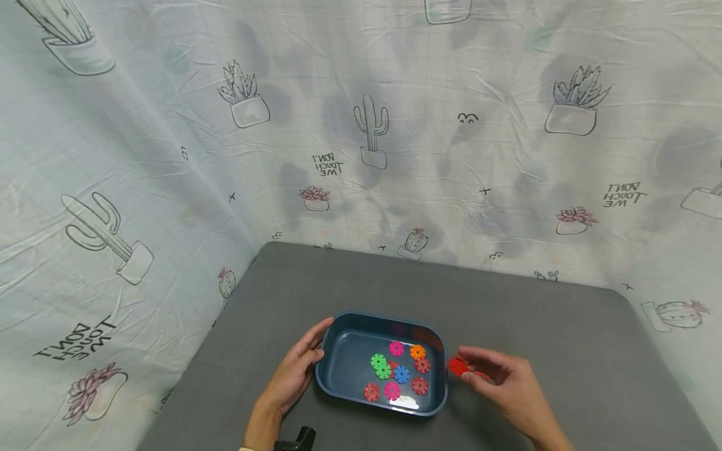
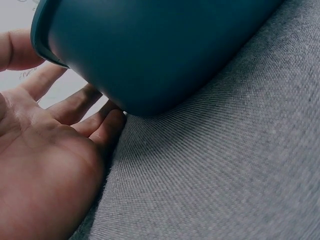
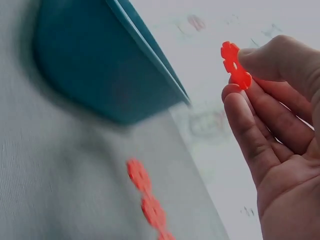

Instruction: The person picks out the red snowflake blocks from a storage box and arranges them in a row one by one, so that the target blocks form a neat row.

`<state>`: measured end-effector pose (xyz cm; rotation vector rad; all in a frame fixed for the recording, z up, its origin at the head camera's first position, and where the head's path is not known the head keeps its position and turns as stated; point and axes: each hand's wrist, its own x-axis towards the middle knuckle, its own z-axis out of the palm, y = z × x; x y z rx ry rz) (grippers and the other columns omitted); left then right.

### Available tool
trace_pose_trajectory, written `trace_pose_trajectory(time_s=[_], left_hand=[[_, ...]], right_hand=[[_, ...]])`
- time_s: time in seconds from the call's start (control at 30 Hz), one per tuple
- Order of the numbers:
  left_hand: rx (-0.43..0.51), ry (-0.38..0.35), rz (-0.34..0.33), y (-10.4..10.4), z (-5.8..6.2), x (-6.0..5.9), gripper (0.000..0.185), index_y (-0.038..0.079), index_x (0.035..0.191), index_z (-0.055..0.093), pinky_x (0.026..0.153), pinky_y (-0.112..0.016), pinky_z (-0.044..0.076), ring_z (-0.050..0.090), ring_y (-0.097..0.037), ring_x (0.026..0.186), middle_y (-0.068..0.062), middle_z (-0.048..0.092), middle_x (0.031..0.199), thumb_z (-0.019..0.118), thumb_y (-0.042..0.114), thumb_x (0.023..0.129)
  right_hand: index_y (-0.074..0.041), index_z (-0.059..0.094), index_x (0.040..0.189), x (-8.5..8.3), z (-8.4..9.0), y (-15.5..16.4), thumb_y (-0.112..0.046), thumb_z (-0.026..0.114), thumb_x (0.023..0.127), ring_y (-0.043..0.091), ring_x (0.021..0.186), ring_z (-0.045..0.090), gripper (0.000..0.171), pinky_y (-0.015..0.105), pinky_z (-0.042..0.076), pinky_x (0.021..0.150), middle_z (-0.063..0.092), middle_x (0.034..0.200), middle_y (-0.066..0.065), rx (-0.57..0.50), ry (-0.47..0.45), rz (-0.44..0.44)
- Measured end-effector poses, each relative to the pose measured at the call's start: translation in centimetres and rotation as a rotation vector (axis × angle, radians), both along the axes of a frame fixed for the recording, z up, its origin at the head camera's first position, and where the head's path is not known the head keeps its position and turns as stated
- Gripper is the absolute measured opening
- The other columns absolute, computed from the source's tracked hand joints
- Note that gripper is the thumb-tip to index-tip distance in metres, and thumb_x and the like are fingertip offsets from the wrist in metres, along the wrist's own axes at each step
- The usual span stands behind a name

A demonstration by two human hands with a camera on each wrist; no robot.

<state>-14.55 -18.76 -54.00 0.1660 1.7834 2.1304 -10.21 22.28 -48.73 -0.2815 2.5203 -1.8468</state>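
Note:
A dark blue plastic tray (image 1: 344, 376) stands on the grey table, with several toothed plastic discs in green, pink, orange, blue and red lying in it. My left hand (image 1: 293, 376) grips the tray's left end, thumb at the rim and fingers against the outer wall, which the left wrist view shows close up. Just beyond the right end, my right hand (image 1: 507, 382) pinches a red toothed disc (image 3: 229, 52) between thumb and fingers. Below that hand, a row of red discs (image 3: 153, 211), seemingly joined edge to edge, lies on the table; the head view mostly hides it.
The grey table (image 1: 316, 269) reaches back to a pale curtain (image 1: 417, 138) printed with potted cacti, which also hangs at both sides. A small black object (image 1: 304, 436) shows at the bottom edge near my left wrist.

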Motion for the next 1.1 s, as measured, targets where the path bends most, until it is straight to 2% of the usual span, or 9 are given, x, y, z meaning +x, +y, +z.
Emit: trace_pose_trajectory(time_s=[0.1, 0.17, 0.33, 0.5, 0.63, 0.8, 0.9, 1.03, 1.1], left_hand=[[-0.012, -0.001, -0.008, 0.0, 0.0, 0.0, 0.058, 0.033, 0.154, 0.039, 0.112, -0.023, 0.028, 0.014, -0.014, 0.152, 0.014, 0.025, 0.163, 0.043, 0.008, 0.101], [-0.009, -0.001, -0.008, 0.0, 0.0, 0.0, 0.058, 0.033, 0.154, 0.039, 0.116, -0.030, 0.025, 0.014, -0.015, 0.153, 0.013, 0.025, 0.163, 0.042, 0.007, 0.102], [0.006, -0.003, 0.005, 0.0, 0.0, 0.1, 0.058, 0.032, 0.153, 0.041, 0.121, -0.049, 0.014, 0.013, -0.018, 0.153, 0.012, 0.026, 0.163, 0.041, 0.005, 0.101], [0.004, -0.003, 0.013, 0.0, 0.0, 0.1, 0.058, 0.033, 0.152, 0.042, 0.121, -0.050, 0.012, 0.014, -0.017, 0.153, 0.013, 0.027, 0.163, 0.041, 0.005, 0.101], [0.003, -0.005, 0.017, 0.0, 0.0, 0.1, 0.059, 0.033, 0.152, 0.042, 0.121, -0.049, 0.013, 0.015, -0.016, 0.153, 0.013, 0.028, 0.162, 0.042, 0.005, 0.101], [0.001, -0.006, 0.021, 0.1, 0.0, 0.1, 0.059, 0.033, 0.152, 0.042, 0.121, -0.049, 0.013, 0.015, -0.016, 0.152, 0.013, 0.028, 0.162, 0.043, 0.006, 0.100], [0.006, -0.009, 0.022, 0.1, 0.0, 0.1, 0.058, 0.033, 0.152, 0.043, 0.121, -0.049, 0.012, 0.015, -0.017, 0.152, 0.013, 0.028, 0.162, 0.043, 0.006, 0.100], [0.012, -0.011, 0.021, 0.1, -0.1, 0.0, 0.058, 0.033, 0.152, 0.043, 0.121, -0.050, 0.012, 0.014, -0.018, 0.153, 0.013, 0.028, 0.162, 0.043, 0.007, 0.101], [0.011, -0.009, 0.019, 0.0, -0.1, 0.0, 0.058, 0.033, 0.152, 0.043, 0.121, -0.050, 0.012, 0.014, -0.018, 0.153, 0.014, 0.028, 0.162, 0.043, 0.006, 0.101]], right_hand=[[-0.004, 0.070, 0.123, 0.8, 0.0, 1.9, -0.010, 0.078, 0.085, 0.013, 0.100, 0.071, 0.038, 0.028, 0.058, 0.079, 0.073, 0.117, 0.013, 0.021, 0.040, -0.036], [-0.001, 0.069, 0.124, 1.3, 0.0, 3.0, -0.008, 0.077, 0.086, 0.011, 0.103, 0.071, 0.039, 0.028, 0.058, 0.081, 0.073, 0.118, 0.012, 0.040, 0.051, -0.069], [0.000, 0.066, 0.128, 2.7, -0.2, 5.5, -0.013, 0.077, 0.087, 0.004, 0.102, 0.070, 0.044, 0.027, 0.058, 0.080, 0.074, 0.117, -0.004, 0.111, -0.030, -0.183], [0.001, 0.065, 0.129, 3.5, -0.5, 7.4, -0.017, 0.078, 0.087, 0.000, 0.096, 0.071, 0.048, 0.022, 0.057, 0.076, 0.072, 0.112, -0.016, 0.198, -0.059, -0.284], [0.002, 0.065, 0.128, 3.6, -0.9, 8.5, -0.018, 0.079, 0.086, -0.003, 0.094, 0.070, 0.049, 0.020, 0.056, 0.074, 0.072, 0.110, -0.019, 0.235, -0.062, -0.313], [0.001, 0.068, 0.124, 3.2, -1.5, 9.3, -0.017, 0.080, 0.084, -0.005, 0.091, 0.069, 0.045, 0.018, 0.056, 0.073, 0.072, 0.108, -0.017, 0.305, -0.016, -0.316], [-0.004, 0.071, 0.120, 2.8, -1.8, 9.5, -0.020, 0.081, 0.083, -0.008, 0.090, 0.068, 0.042, 0.016, 0.055, 0.073, 0.075, 0.107, -0.009, 0.370, 0.014, -0.317], [-0.007, 0.073, 0.117, 2.1, -2.3, 9.5, -0.019, 0.082, 0.082, -0.009, 0.091, 0.067, 0.038, 0.014, 0.053, 0.073, 0.076, 0.109, 0.009, 0.420, 0.052, -0.307], [-0.009, 0.073, 0.116, 1.7, -2.6, 9.6, -0.019, 0.082, 0.082, -0.009, 0.091, 0.067, 0.037, 0.012, 0.052, 0.073, 0.075, 0.109, 0.011, 0.432, 0.059, -0.295]])
